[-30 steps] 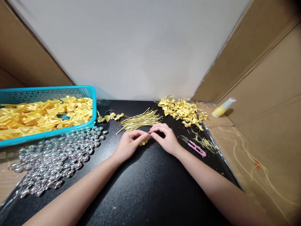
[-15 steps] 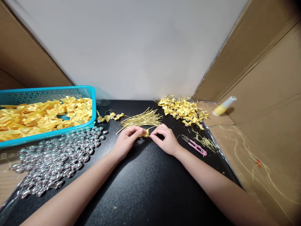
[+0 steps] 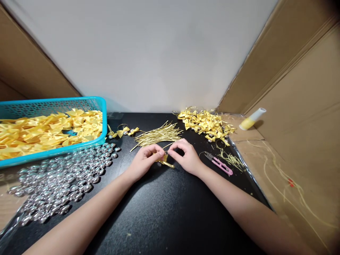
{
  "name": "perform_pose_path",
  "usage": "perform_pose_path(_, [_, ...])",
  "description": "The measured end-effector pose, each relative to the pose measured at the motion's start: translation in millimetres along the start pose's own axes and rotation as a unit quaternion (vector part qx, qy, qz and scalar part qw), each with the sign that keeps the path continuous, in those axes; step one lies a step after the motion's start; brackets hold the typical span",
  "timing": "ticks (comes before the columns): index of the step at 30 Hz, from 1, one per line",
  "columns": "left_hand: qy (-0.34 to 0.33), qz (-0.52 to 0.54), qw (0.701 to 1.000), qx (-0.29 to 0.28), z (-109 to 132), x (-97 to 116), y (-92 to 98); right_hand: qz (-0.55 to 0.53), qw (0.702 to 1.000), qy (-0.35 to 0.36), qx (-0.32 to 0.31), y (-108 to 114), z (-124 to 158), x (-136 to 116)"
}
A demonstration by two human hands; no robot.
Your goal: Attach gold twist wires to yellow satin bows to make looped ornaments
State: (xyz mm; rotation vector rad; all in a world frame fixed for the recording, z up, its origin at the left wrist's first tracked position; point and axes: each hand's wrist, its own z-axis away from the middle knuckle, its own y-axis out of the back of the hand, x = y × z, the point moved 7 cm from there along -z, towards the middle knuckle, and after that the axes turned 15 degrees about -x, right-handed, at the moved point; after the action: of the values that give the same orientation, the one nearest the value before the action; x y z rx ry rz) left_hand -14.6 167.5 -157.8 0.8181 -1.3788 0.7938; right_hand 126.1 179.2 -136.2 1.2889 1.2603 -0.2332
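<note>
A small yellow ribbon bow (image 3: 164,159) is pinched between the thumb and fingers of my left hand (image 3: 143,161), just above the black tabletop. My right hand (image 3: 187,156) is closed in a pinch beside it, with thumb and forefinger on a thin gold cord (image 3: 167,145) at the bow. The fingers hide most of the cord. Right behind both hands lies a loose bundle of cut gold cords (image 3: 160,134). To the right of my right hand rest pink-handled thread snips (image 3: 220,164).
At left, a turquoise basket (image 3: 104,122) holds yellow bows, with many silver beads (image 3: 66,182) spread in front. Bows with beads and cord loops (image 3: 207,124) are heaped at back right, near cord scraps (image 3: 232,161) and a white-and-yellow tube (image 3: 251,119). Cardboard walls (image 3: 300,81) flank the table.
The bow has turned and now shows a piece jutting down and to the right between my hands. My right fingers have shifted slightly up and left.
</note>
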Motion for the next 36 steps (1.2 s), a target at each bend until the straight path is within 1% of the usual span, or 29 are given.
perform_pose_path(4, [0.003, -0.005, 1.0, -0.024, 0.1, 1.0, -2.0, 0.096, 0.995, 0.004, -0.011, 0.1, 2.3, -9.1])
perform_pose_path(6, [0.008, -0.013, 1.0, -0.022, 0.5, 1.0, -1.4, 0.092, 0.996, 0.018, -0.014, -0.8, 4.0, -13.4])
perform_pose_path(10, [0.002, -0.007, 1.0, -0.013, 0.7, 2.5, -1.6, 0.01, 0.999, 0.03, 0.01, 0.5, 5.7, -13.4])
perform_pose_path(14, [-0.005, 0.008, 1.0, -0.009, 0.1, 2.6, -2.6, -0.051, 0.998, 0.044, -0.01, -2.6, 1.8, -10.5])
perform_pose_path(16, [-0.005, 0.011, 1.0, -0.003, 0.0, 2.1, -1.8, -0.117, 0.992, 0.033, -0.037, -3.6, -1.4, -5.9])
perform_pose_path(19, [0.002, 0.005, 1.0, -0.007, -0.2, 1.7, -2.1, -0.232, 0.965, 0.013, -0.119, -8.5, -5.9, -1.5])
perform_pose_path(21, [0.009, -0.006, 1.0, -0.014, -0.1, 2.2, -3.4, -0.264, 0.951, 0.005, -0.159, -9.3, -7.5, -1.8])
perform_pose_path(24, [0.013, -0.037, 0.999, -0.022, 0.3, 4.1, -5.7, -0.277, 0.944, 0.002, -0.182, -7.6, -8.7, -3.3])
perform_pose_path(28, [0.004, -0.081, 0.995, -0.049, 0.7, 5.8, -10.7, -0.354, 0.913, -0.016, -0.201, -11.4, -8.1, 0.0])
perform_pose_path(31, [-0.016, -0.151, 0.985, -0.076, 2.1, 8.2, -15.2, -0.384, 0.896, -0.037, -0.218, -16.1, -7.1, 3.4])
perform_pose_path(33, [-0.039, -0.222, 0.971, -0.084, 3.9, 11.0, -18.0, -0.363, 0.903, -0.048, -0.223, -17.3, -7.1, 4.2])
perform_pose_path(36, [-0.079, -0.312, 0.945, -0.066, 7.2, 16.0, -20.3, -0.273, 0.94, -0.049, -0.2, -13.0, -9.2, 1.8])
